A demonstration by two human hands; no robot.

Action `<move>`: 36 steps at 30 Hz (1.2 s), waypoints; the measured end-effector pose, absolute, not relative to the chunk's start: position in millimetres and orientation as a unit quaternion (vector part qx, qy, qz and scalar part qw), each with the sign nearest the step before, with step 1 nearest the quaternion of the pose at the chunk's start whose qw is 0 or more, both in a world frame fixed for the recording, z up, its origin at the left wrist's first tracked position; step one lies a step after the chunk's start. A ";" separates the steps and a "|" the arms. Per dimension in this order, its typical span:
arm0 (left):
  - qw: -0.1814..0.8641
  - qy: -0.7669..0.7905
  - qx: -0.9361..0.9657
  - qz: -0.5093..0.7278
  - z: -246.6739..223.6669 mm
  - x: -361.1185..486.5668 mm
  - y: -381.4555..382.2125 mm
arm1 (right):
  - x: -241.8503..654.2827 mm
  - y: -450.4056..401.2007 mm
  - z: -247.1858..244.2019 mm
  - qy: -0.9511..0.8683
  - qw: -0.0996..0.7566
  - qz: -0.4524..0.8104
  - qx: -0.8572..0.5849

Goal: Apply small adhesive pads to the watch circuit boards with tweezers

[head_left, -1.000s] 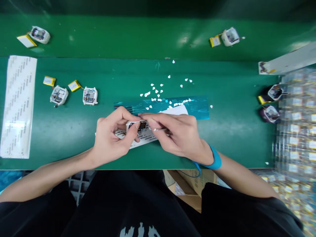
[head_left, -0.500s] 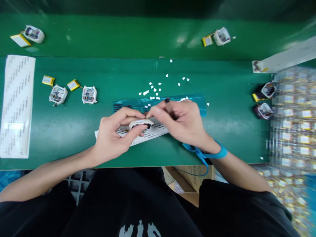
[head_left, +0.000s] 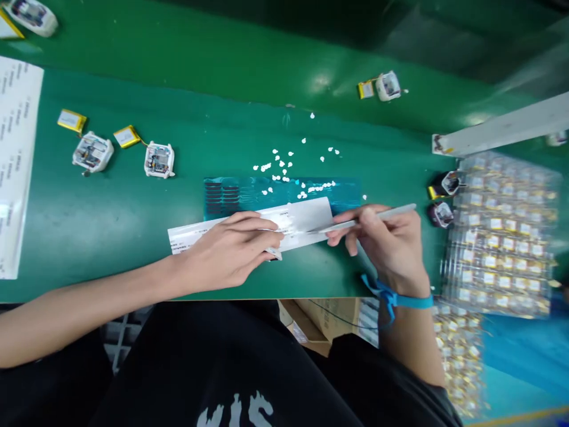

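Observation:
Across a white printed paper strip (head_left: 313, 214) lies my left hand (head_left: 226, 248), its fingertips pressing on the strip. A small white watch case (head_left: 275, 254) peeks out beneath those fingers, mostly hidden in the hand's closed grip. Metal tweezers (head_left: 377, 216) are pinched in my right hand (head_left: 395, 243), which wears a blue wrist strap (head_left: 411, 302). The tweezers' tips point left and reach onto the strip, close to the left fingertips. Under the strip's far side is a blue translucent sheet (head_left: 255, 190) with dark pieces and small white round stickers (head_left: 317, 188).
More opened watch cases (head_left: 159, 159) with yellow-edged batteries (head_left: 127, 136) lie left and at the back. Dark cases (head_left: 441, 214) sit right, beside stacked clear trays (head_left: 502, 237). A white bar (head_left: 498, 126) juts in from the right. Another printed sheet (head_left: 15, 172) lies far left.
My right hand has moved right, away from the watch case, and now holds tweezers over the strip. The left hand has turned palm down onto the strip. The view has tilted.

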State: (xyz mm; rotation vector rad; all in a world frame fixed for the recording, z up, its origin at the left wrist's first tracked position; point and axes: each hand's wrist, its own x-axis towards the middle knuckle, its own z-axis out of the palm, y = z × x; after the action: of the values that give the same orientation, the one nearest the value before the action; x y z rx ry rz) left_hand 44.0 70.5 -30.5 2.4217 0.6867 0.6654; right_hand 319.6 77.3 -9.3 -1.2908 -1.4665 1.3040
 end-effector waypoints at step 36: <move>0.644 0.411 0.545 0.346 7.9 38.7 77.5 | 230.0 87.0 17.7 -0.613 0.457 0.412 -0.495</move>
State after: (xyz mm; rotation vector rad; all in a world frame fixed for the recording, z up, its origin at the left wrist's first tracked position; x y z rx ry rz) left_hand 38.7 77.5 7.9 1.2406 0.9362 0.7873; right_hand 230.0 87.0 17.7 -1.2207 -1.5116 1.0166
